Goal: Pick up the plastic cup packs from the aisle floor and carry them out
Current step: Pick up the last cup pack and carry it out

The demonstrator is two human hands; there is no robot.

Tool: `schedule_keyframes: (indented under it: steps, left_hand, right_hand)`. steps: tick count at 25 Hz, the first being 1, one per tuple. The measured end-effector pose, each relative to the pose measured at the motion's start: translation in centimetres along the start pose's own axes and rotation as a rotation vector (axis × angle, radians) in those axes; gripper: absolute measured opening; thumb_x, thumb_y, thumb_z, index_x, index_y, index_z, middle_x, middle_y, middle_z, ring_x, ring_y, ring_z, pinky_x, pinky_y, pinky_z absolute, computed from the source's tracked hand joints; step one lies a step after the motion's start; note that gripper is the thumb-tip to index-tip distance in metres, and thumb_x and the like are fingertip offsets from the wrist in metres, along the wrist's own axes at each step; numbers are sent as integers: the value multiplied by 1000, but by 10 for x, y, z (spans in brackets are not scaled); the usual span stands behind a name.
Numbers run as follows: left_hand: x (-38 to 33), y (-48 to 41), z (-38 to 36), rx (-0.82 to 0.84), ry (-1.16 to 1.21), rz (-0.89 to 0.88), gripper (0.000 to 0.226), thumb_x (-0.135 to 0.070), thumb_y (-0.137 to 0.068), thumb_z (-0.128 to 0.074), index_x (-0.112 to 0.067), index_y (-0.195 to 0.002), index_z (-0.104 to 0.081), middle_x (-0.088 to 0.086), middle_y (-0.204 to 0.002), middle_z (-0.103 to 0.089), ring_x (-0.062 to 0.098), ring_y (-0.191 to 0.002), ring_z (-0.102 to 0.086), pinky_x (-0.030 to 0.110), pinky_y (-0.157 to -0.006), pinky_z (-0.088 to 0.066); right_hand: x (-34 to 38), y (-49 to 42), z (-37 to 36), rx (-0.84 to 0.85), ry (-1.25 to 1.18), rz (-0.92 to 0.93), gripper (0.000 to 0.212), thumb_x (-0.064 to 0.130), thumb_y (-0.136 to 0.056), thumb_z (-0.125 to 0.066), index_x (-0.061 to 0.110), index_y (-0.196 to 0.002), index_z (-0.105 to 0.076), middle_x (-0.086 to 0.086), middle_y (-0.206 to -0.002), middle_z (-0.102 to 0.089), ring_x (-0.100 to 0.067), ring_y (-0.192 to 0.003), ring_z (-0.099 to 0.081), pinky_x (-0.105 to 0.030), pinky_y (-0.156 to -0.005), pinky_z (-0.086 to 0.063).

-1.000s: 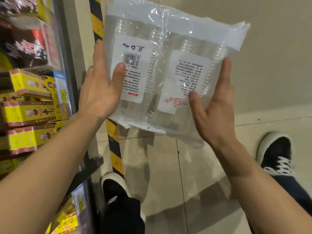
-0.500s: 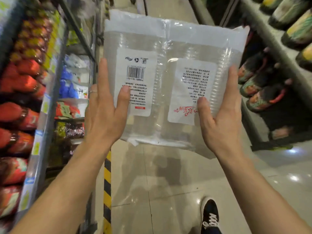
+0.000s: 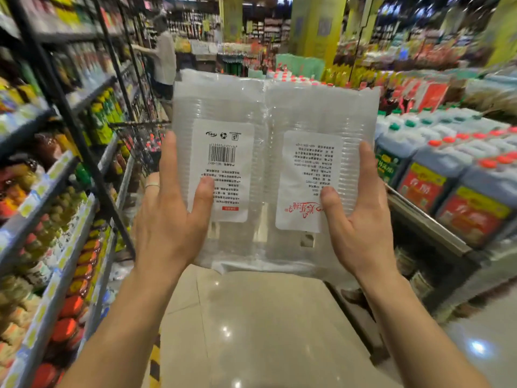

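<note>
Two clear plastic cup packs are held side by side, upright, in front of me at chest height. Each carries a white label, the left one with a barcode, the right one with red script. My left hand grips the left pack's outer edge, thumb pressed on its label. My right hand grips the right pack's outer edge, thumb on the label's lower corner. The fingers behind the packs are hidden.
Shelves of bottles and jars line the left. A low display of large jugs stands at the right. A shopping cart and a person stand ahead on the left. The glossy tiled floor runs down the aisle.
My view has swung up from the floor to look down the aisle. Both hands keep the same hold on the packs, which stay centred before me.
</note>
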State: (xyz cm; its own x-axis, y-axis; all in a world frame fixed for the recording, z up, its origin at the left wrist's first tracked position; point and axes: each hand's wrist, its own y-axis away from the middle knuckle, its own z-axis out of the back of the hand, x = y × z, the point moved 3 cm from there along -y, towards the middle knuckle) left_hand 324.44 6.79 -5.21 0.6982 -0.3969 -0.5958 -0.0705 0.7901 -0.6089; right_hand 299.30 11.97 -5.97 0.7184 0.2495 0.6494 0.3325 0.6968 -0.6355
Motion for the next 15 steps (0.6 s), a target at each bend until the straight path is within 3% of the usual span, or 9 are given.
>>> schedule_keyframes:
  steps: [3,11,15]
  left_hand:
    - [-67,-29,32,-10,49,-58,75,-60,-87,-38,-48,-151,-1,18,-138,-48,42,-112,-55,49,-89,-44]
    - [-200,-61,70,45,168,-224,74,-66,-85,-32,-55,-147,7,18,-122,-53,39,-96,-59,41,-76,-41]
    - [-256,-62,54,43,220,-295,70,-66,-93,-31,-51,-150,6,17,-129,-49,32,-93,-56,37,-74,-40]
  right_hand:
    - [40,-34,65,-77,17,8,71,39,-96,-52,38,-155,-13,-2,-141,-41,9,-104,-37,-13,-83,-28]
    - [96,-68,201,-200,110,48,70,41,-98,-50,40,-154,-8,0,-146,-37,-7,-119,-38,-27,-94,-30]
    - [84,-82,254,-258,139,36,69,46,-97,-48,42,-153,-8,-1,-146,-37,-12,-125,-37,-34,-96,-34]
